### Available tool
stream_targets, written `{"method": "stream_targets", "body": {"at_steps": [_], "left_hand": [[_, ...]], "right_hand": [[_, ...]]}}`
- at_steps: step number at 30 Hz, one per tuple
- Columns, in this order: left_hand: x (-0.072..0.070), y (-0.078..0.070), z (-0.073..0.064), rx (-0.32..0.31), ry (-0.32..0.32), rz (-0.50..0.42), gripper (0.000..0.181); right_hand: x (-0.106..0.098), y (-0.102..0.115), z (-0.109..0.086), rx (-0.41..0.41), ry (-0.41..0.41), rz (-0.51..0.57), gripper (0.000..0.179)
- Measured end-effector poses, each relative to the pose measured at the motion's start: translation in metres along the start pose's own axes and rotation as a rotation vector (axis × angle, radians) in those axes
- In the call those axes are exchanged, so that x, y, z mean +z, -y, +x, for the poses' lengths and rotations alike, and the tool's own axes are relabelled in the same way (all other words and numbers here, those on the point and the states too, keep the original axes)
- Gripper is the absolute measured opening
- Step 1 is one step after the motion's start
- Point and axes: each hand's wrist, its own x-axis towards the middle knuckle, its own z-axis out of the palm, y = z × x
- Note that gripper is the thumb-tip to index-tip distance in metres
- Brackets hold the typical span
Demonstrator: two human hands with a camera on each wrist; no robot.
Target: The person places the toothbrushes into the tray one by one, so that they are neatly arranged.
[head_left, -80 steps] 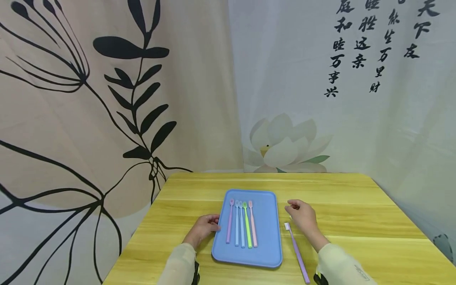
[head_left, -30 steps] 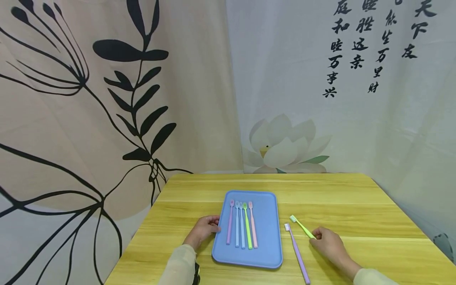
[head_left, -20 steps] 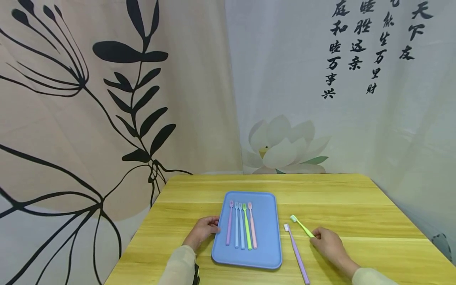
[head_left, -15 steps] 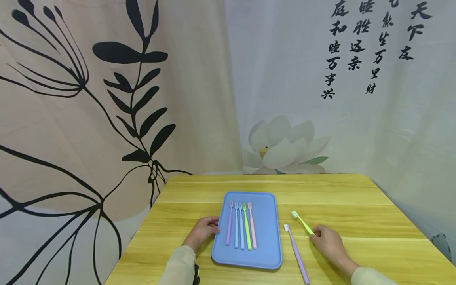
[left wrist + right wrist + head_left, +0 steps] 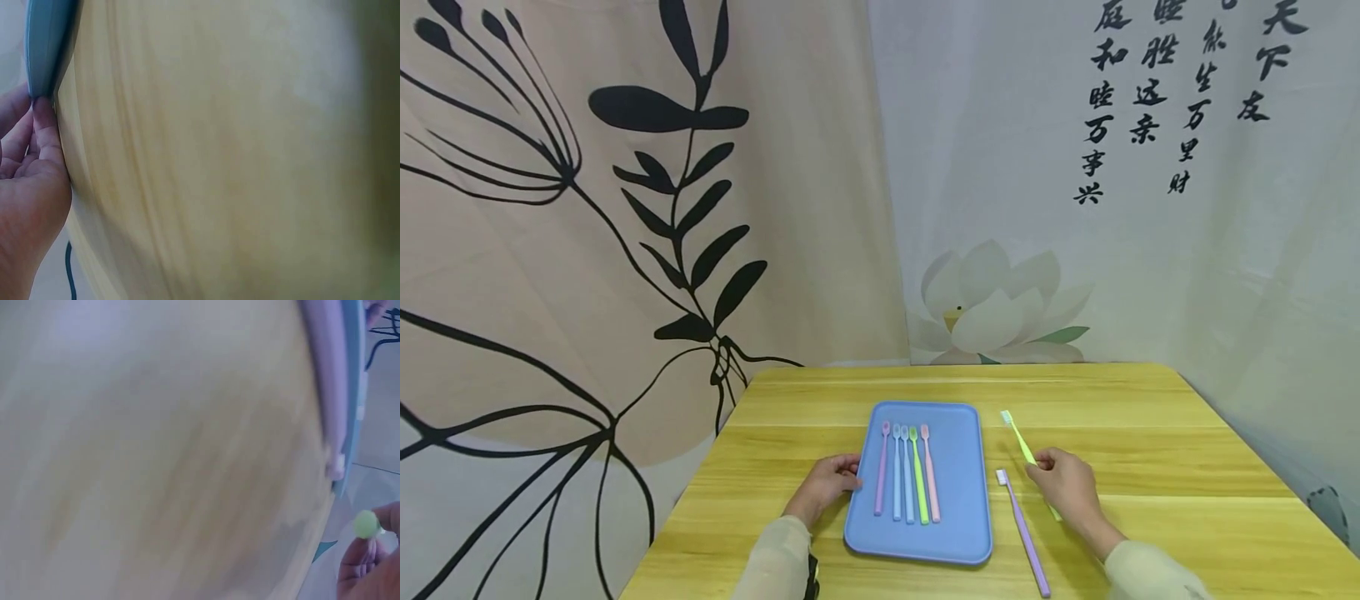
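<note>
In the head view my right hand [image 5: 1067, 487] pinches a yellow-green toothbrush [image 5: 1019, 437] by its handle, bristle end pointing away, to the right of the blue tray [image 5: 961, 492]. The round handle end of that toothbrush [image 5: 365, 524] shows at the fingertips in the right wrist view. My left hand [image 5: 823, 487] grips the tray's left edge between thumb and fingers; the left wrist view shows the tray rim [image 5: 47, 56] pinched there. Side by side in the tray lie a purple toothbrush [image 5: 882, 475], two blue toothbrushes [image 5: 897, 479], a green toothbrush [image 5: 919, 483] and a pink toothbrush [image 5: 931, 479].
A second purple toothbrush [image 5: 1025, 537] lies on the wooden table [image 5: 1187, 467], between the tray and my right hand. Behind the table's far edge hangs a printed curtain [image 5: 820, 208].
My right hand, over the table without the yellow-green toothbrush at first, went right and took hold of it, then moved it up and left toward the tray. My left hand stayed at the tray.
</note>
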Motion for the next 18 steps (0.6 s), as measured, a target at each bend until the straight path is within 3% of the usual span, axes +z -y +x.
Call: {"method": "stream_targets", "body": {"at_steps": [18], "left_hand": [[0.0, 0.001, 0.0, -0.017, -0.004, -0.011, 0.048]], "right_hand": [[0.031, 0.039, 0.008, 0.095, -0.038, 0.13, 0.026]]}}
